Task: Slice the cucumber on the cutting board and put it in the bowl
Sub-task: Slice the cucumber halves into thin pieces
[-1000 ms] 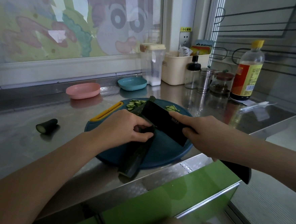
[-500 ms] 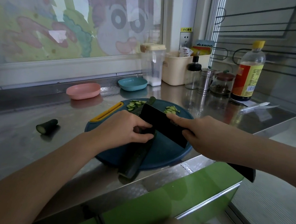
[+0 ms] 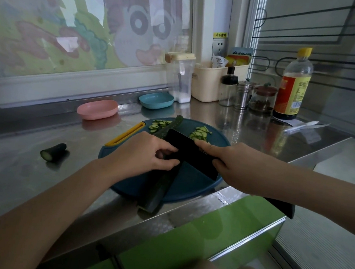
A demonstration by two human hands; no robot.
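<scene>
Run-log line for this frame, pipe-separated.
phase: slicing | left hand holds cucumber on cutting board | right hand grips knife, blade across cucumber | slices in two piles at board's far side

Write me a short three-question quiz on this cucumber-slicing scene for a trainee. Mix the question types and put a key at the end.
1. Multiple choice: the right hand grips A) a black-bladed knife, B) a peeler, C) a spoon.
2. True or false: the cucumber lies wholly within the cutting board.
3. Fill in: the slices lie on the board in ___ heaps.

Key
1. A.
2. False: its near end juts past the board's edge, over the counter.
3. Two, one on each side of the cucumber's far end.
</scene>
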